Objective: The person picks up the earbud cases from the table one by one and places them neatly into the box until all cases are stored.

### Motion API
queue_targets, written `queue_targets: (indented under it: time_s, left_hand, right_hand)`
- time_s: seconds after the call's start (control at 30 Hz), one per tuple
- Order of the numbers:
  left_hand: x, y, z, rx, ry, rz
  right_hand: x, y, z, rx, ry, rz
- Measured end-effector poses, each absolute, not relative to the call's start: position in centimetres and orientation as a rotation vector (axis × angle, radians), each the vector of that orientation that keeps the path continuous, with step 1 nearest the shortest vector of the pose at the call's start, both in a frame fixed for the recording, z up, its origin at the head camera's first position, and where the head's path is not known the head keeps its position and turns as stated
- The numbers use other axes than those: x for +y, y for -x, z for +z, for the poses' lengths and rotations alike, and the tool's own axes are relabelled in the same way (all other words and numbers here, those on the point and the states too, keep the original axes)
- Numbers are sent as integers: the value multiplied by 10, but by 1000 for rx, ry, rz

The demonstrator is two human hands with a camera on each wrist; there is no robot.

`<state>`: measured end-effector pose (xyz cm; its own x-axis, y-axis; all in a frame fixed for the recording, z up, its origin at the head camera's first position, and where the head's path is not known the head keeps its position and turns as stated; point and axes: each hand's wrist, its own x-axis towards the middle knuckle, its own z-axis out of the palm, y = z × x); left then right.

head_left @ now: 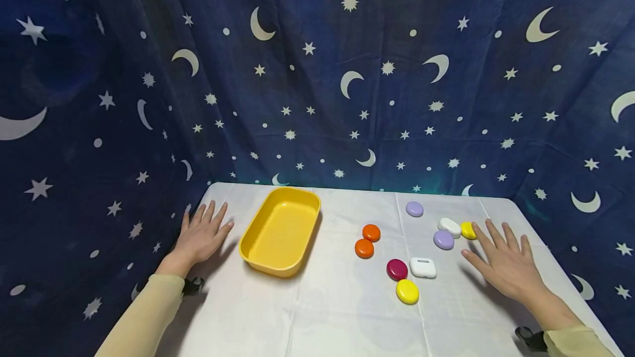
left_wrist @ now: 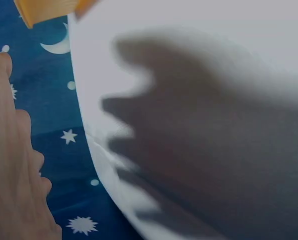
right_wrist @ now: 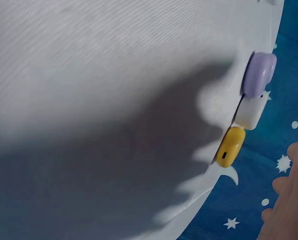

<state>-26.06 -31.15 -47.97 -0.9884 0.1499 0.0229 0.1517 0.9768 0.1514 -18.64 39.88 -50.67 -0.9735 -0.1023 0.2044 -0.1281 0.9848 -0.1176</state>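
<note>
My left hand [head_left: 200, 236] has its fingers spread and holds nothing, just left of a yellow rectangular tray [head_left: 252, 223]. At the right side of the table, my right hand [head_left: 511, 263] is spread over the cloth, its fingertips by a glossy yellow rounded case [head_left: 468, 230]. Beside that lie a white case [head_left: 448, 227] and a purple one [head_left: 444, 239], with another purple one [head_left: 414, 209] farther back. Mid-table are two orange rounded pieces [head_left: 371, 232], a dark red one [head_left: 397, 269], a yellow one [head_left: 407, 291] and a white earbud case [head_left: 423, 268].
A white cloth [head_left: 342, 318] covers the table. Dark blue curtains [head_left: 317, 87] with moons and stars hang behind and along both sides. Both hands cast shadows on the cloth, seen in the wrist views.
</note>
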Motion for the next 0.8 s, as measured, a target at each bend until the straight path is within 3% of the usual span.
queue_targets:
  time_s: [0.8]
  left_hand:
    - [-278, 264, -465, -3049, 433, -425]
  right_hand:
    - [355, 187, -494, -2847, -447, 266]
